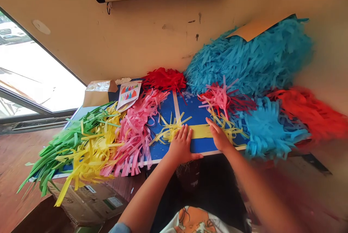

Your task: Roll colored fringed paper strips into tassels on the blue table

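A yellow tissue-paper strip (201,131) with fringed ends lies flat across the blue tabletop (202,146) in front of me. My left hand (182,145) rests palm down on its left part, fingers stretched out and thumb pointing right. Near the strip's right end, my right hand (218,135) stands on edge with its fingers extended, touching the paper. Loose yellow fringe (171,128) spreads past my left fingers, and more fringe lies around my right hand. A pink tissue tassel (219,95) lies just behind the right hand.
Green (73,135), yellow (92,149) and pink fringe bundles (138,124) lie at left. Red fringe (165,79) and a big blue pile (250,59) sit against the wall. Smaller blue (266,128) and red bundles (310,111) are at right. A cardboard box (89,200) stands below left.
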{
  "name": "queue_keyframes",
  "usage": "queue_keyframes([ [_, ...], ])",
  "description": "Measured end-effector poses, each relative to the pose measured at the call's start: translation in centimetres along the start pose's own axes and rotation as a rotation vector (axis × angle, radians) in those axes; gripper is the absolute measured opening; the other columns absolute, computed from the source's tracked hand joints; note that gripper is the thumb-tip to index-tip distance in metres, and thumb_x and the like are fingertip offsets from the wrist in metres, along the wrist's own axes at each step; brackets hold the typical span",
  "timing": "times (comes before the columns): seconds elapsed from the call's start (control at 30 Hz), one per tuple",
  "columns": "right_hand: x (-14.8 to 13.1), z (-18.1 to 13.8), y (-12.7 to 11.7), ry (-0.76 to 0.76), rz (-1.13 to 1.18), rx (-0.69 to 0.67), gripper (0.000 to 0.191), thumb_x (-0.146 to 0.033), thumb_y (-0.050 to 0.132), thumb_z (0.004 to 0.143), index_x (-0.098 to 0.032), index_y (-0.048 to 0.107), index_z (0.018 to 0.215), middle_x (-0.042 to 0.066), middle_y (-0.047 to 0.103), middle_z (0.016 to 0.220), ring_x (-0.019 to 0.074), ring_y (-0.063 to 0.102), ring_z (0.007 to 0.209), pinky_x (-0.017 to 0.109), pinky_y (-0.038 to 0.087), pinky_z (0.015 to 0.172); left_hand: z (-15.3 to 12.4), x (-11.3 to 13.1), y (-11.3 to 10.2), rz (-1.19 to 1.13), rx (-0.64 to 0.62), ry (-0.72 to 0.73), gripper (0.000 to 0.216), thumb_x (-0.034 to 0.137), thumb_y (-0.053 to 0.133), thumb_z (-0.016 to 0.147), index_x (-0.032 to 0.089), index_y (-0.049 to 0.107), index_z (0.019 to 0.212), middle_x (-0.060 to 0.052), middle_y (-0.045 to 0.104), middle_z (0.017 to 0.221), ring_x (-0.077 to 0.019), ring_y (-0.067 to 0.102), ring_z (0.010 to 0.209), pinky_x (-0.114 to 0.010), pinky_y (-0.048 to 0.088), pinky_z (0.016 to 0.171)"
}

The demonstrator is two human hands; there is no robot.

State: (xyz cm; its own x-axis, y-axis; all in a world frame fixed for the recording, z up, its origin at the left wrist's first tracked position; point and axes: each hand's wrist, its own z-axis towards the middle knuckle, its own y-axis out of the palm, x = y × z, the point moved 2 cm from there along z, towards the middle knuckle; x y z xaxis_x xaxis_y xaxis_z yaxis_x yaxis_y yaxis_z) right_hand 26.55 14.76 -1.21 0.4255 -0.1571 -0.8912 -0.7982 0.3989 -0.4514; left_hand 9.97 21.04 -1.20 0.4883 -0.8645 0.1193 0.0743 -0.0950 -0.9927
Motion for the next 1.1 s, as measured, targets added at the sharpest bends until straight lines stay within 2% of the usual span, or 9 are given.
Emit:
queue_keyframes([
  [0.2, 0.2, 0.1, -0.3, -0.040, -0.127, 0.042, 0.081, -0.071, 0.023, 0.077, -0.013, 0.044, 0.130, 0.013, 0.039, 0.137, 0.0238, 0.031, 0.129, 0.043, 0.022, 0.109, 0.0, 0.0, 0.0, 0.011, -0.008, 0.001, 0.108, 0.082, 0.034, 0.065, 0.003, 0.026, 0.138, -0.022, 0.016, 0.146, -0.0329, 0.012, 0.136, -0.046, 0.019, 0.107],
  [0.33, 0.8, 0.2, -2.7, -0.042, -0.186, 0.126, 0.076, -0.065, 0.021, 0.081, -0.010, 0.046, 0.127, 0.016, 0.043, 0.134, 0.0240, 0.035, 0.127, 0.043, 0.024, 0.107, 0.0, 0.0, 0.0, 0.007, -0.014, -0.001, 0.110, 0.083, 0.033, 0.064, 0.003, 0.023, 0.139, -0.021, 0.015, 0.146, -0.0324, 0.011, 0.136, -0.046, 0.019, 0.108],
  [0.47, -0.6, -0.7, -3.4, -0.167, -0.298, 0.222, 0.073, -0.059, 0.031, 0.082, -0.012, 0.032, 0.137, 0.014, 0.029, 0.143, 0.0246, 0.024, 0.132, 0.045, 0.022, 0.108, 0.0, -0.1, 0.1, -0.020, 0.002, -0.007, 0.106, 0.080, 0.033, 0.067, 0.003, 0.024, 0.139, -0.021, 0.015, 0.146, -0.0319, 0.011, 0.136, -0.046, 0.018, 0.108],
  [0.53, -2.1, -1.1, -1.5, -0.314, -0.387, 0.141, 0.076, -0.058, 0.034, 0.081, -0.011, 0.023, 0.140, 0.013, 0.021, 0.146, 0.0241, 0.020, 0.134, 0.044, 0.023, 0.108, -0.1, -0.1, 0.2, -0.038, 0.018, -0.009, 0.103, 0.078, 0.036, 0.068, 0.004, 0.026, 0.138, -0.021, 0.016, 0.146, -0.0319, 0.012, 0.136, -0.046, 0.018, 0.108],
  [0.6, -3.5, -1.3, 1.5, -0.420, -0.466, -0.051, 0.080, -0.060, 0.033, 0.081, -0.009, 0.020, 0.141, 0.014, 0.015, 0.147, 0.0241, 0.015, 0.135, 0.043, 0.022, 0.108, -0.2, -0.2, 0.3, -0.055, 0.036, -0.002, 0.101, 0.075, 0.043, 0.066, 0.006, 0.027, 0.138, -0.019, 0.019, 0.146, -0.0319, 0.015, 0.135, -0.045, 0.019, 0.108],
  [0.7, -4.6, -0.9, 5.3, -0.392, -0.602, -0.311, 0.079, -0.062, 0.029, 0.082, -0.008, 0.024, 0.140, 0.013, 0.016, 0.147, 0.0253, 0.010, 0.135, 0.044, 0.016, 0.109, -0.3, -0.2, 0.5, -0.065, 0.062, 0.004, 0.092, 0.066, 0.052, 0.065, 0.014, 0.030, 0.138, -0.016, 0.026, 0.145, -0.0326, 0.020, 0.134, -0.046, 0.020, 0.108],
  [0.77, -4.3, -0.6, 6.0, -0.333, -0.688, -0.386, 0.075, -0.061, 0.026, 0.084, -0.012, 0.024, 0.141, 0.011, 0.018, 0.147, 0.0249, 0.011, 0.135, 0.045, 0.013, 0.109, -0.3, -0.3, 0.6, -0.060, 0.069, 0.003, 0.091, 0.064, 0.054, 0.065, 0.015, 0.031, 0.138, -0.015, 0.027, 0.145, -0.0334, 0.022, 0.133, -0.046, 0.021, 0.107],
  [0.97, -1.2, -0.6, 3.1, -0.238, -0.924, -0.275, 0.076, -0.063, 0.027, 0.083, -0.013, 0.025, 0.140, 0.014, 0.018, 0.146, 0.0260, 0.014, 0.135, 0.051, 0.008, 0.108, -0.2, -0.2, 0.5, -0.010, 0.065, 0.015, 0.103, 0.078, 0.038, 0.067, 0.003, 0.029, 0.136, -0.021, 0.021, 0.145, -0.0309, 0.016, 0.135, -0.044, 0.022, 0.107],
  [1.1, -0.1, -0.9, 2.4, -0.213, -1.004, -0.201, 0.077, -0.061, 0.031, 0.083, -0.010, 0.027, 0.139, 0.016, 0.018, 0.145, 0.0274, 0.016, 0.134, 0.051, 0.008, 0.108, -0.5, -0.4, 0.3, -0.025, 0.039, 0.006, 0.095, 0.074, 0.036, 0.073, 0.004, 0.028, 0.137, -0.017, 0.021, 0.145, -0.0278, 0.016, 0.136, -0.043, 0.022, 0.108],
])
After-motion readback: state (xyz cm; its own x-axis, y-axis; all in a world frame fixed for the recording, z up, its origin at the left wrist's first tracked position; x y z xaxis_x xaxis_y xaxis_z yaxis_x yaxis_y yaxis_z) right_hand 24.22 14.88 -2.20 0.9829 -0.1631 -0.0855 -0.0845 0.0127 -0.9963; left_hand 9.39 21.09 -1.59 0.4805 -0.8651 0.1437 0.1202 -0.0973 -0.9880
